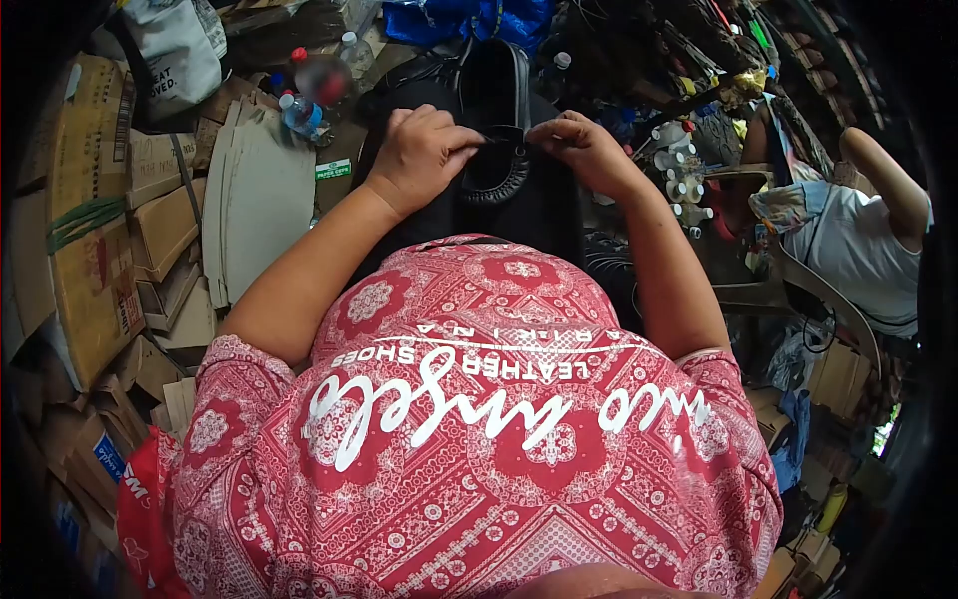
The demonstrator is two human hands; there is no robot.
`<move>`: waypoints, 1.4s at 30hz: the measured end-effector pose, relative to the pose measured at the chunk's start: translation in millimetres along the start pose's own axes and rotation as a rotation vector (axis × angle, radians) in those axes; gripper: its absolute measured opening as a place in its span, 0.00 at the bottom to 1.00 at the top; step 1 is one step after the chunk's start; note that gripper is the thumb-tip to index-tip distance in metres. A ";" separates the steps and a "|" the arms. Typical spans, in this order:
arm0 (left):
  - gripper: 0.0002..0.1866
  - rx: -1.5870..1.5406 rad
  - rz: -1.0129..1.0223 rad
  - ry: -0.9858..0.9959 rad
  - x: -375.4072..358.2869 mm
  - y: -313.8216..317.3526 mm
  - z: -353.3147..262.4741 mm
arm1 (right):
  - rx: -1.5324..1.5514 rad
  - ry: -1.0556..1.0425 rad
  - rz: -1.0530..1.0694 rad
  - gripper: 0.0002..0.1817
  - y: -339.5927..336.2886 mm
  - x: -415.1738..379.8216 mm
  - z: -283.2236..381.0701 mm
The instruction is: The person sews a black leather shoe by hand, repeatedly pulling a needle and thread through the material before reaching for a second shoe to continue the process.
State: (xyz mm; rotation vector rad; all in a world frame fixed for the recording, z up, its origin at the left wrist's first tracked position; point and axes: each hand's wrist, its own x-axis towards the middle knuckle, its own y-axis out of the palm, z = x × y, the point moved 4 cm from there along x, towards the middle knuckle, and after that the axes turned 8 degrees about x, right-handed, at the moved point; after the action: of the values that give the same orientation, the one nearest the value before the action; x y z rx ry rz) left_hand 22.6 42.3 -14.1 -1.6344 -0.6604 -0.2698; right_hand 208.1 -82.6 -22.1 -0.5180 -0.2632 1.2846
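A black shoe [494, 185] with a gathered, stitched toe rests on the person's dark-clothed lap, its opening pointing away. My left hand [429, 150] is at the shoe's left side, thumb and forefinger pinched together near its upper edge. On the other side, my right hand [579, 145] has its fingertips pressed together close to the shoe's upper. Something thin and dark seems to run between the two hands across the shoe, too fine to make out.
Flattened cardboard [100, 220] and a pale board [249, 200] stand at the left. Plastic bottles [302, 118] lie beyond the left forearm. Small white-capped bottles [679, 175] stand at the right, near a chair [823, 290] and another person in a white shirt [858, 250].
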 end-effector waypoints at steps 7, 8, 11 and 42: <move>0.07 -0.266 0.031 -0.057 8.3 15.6 11.6 | 0.100 -0.017 0.090 0.10 -4.4 11.9 -0.7; 0.07 -0.264 0.046 -0.074 7.6 19.2 13.5 | 0.110 -0.022 0.090 0.10 -4.2 13.7 -4.3; 0.07 -0.259 0.066 -0.091 7.0 19.8 10.7 | 0.070 -0.037 0.097 0.10 -4.9 17.4 -9.7; 0.09 -0.323 0.290 -0.209 15.4 22.8 5.5 | 0.305 0.078 0.085 0.14 2.1 -4.5 -6.8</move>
State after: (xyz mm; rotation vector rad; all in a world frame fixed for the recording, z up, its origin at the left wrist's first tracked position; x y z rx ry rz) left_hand 46.7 50.7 -25.9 -2.0628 -0.5452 0.0086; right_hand 208.3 -88.0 -28.6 -0.3192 0.0213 1.3545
